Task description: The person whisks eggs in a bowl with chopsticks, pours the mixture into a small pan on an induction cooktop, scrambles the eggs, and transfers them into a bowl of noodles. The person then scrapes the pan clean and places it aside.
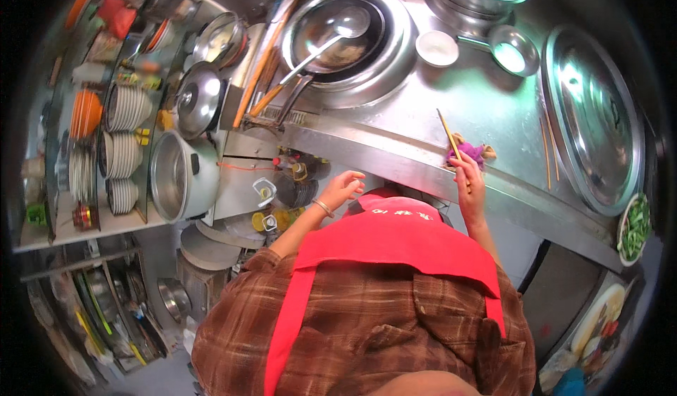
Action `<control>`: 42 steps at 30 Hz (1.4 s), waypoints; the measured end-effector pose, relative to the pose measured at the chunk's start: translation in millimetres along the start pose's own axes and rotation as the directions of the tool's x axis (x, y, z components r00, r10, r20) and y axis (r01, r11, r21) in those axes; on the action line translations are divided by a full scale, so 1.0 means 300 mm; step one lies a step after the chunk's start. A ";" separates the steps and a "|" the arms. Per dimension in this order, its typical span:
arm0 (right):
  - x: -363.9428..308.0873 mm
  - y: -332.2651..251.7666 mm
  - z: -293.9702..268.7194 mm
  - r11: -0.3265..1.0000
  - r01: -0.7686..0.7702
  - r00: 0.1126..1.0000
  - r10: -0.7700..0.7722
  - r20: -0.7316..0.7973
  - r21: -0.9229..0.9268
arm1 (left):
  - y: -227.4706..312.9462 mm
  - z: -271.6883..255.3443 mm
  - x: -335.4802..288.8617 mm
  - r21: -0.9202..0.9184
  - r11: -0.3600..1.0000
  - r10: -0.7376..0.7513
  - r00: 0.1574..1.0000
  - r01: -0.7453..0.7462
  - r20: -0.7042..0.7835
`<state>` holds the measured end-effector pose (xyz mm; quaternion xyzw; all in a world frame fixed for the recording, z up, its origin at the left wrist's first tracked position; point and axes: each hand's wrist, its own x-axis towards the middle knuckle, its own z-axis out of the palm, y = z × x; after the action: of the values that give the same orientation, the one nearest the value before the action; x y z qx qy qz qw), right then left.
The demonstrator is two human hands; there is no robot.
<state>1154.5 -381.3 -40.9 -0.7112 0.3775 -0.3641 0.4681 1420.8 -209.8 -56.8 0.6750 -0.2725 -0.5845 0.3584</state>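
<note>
My right hand (468, 179) is closed around a pair of light wooden chopsticks (447, 129) that point up and away over the counter's front edge. A crumpled purple and tan cloth (474, 154) lies on the steel counter right beside those fingers. My left hand (341, 190) hangs in the air before the counter, a bracelet at its wrist. Its fingers are loosely bent and apart, holding nothing. Farther back, a ladle (351, 23) rests across a dark wok (367, 43) set in a wide steel basin.
The steel counter (402, 124) also bears a small white bowl (437, 48), a steel scoop (513, 50), two loose chopsticks (545, 153) and a large round lid (592, 121). Greens fill a dish (635, 230) at the right. Shelves of stacked bowls (129, 108) and a big pot (185, 177) stand left.
</note>
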 end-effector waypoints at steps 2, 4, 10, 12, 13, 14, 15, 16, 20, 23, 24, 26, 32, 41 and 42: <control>-0.001 -0.012 0.045 0.958 0.153 0.988 -0.145 0.052 -0.242 | -0.066 -0.080 0.005 0.004 1.000 0.022 0.995 -0.022 -0.098; -0.009 0.013 0.091 0.833 0.279 0.960 -0.246 0.131 -0.479 | -0.122 -0.190 0.015 -0.040 0.999 0.011 0.980 -0.019 -0.199; -0.010 0.142 0.223 0.675 0.305 0.950 -0.168 0.263 -0.672 | -0.252 -0.698 0.124 -0.187 0.937 0.070 0.680 -0.296 -0.730; -0.012 0.218 0.286 0.642 0.320 0.946 -0.173 0.275 -0.697 | -0.299 -0.915 0.164 -0.140 0.937 0.052 0.526 -0.319 -0.849; -0.021 0.285 0.311 0.663 0.253 0.958 -0.068 0.280 -0.705 | -0.289 -0.994 0.195 -0.055 0.962 0.076 0.454 -0.268 -0.888; -0.019 0.261 0.359 0.658 0.235 0.951 -0.005 0.308 -0.716 | -0.377 -1.144 0.198 0.129 0.971 0.202 0.399 -0.204 -0.894; -0.019 0.233 0.395 0.646 0.213 0.942 0.062 0.329 -0.733 | -0.447 -1.284 0.205 0.489 0.861 0.507 0.297 -0.137 -0.809; -0.015 0.212 0.397 0.598 0.165 0.942 0.141 0.305 -0.785 | -0.354 -1.282 0.250 0.580 0.805 0.522 0.315 0.128 -0.793; -0.018 0.186 0.466 0.492 0.118 0.927 0.257 0.274 -0.862 | -0.345 -1.483 0.308 0.698 0.599 0.567 0.407 0.394 -0.716; 0.004 0.097 0.522 0.424 -0.012 0.891 0.416 0.183 -0.905 | -0.363 -1.583 0.329 0.716 0.494 0.450 0.560 0.494 -0.696; 0.003 0.087 0.531 0.400 -0.034 0.895 0.420 0.150 -0.916 | -0.349 -1.585 0.338 0.708 0.498 0.387 0.602 0.501 -0.698; -0.003 0.079 0.554 0.359 -0.083 0.901 0.425 0.084 -0.930 | -0.325 -1.594 0.346 0.735 0.463 0.322 0.678 0.496 -0.661; -0.048 0.052 0.616 0.373 -0.202 0.946 0.313 -0.082 -0.906 | -0.295 -1.615 0.369 0.835 0.365 0.401 0.740 0.412 -0.540; -0.013 -0.046 0.783 0.579 -0.107 0.994 0.085 -0.071 -0.808 | -0.291 -1.789 0.311 0.707 0.681 0.405 0.708 0.189 -0.579; 0.015 -0.053 0.803 0.583 -0.057 0.998 0.047 -0.036 -0.811 | -0.225 -1.782 0.277 0.689 0.717 0.428 0.712 0.108 -0.557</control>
<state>1369.6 -286.7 -96.6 -0.8330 0.5252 -0.1418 0.1008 1957.4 -146.7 -128.2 0.8938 -0.3764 -0.1158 0.2143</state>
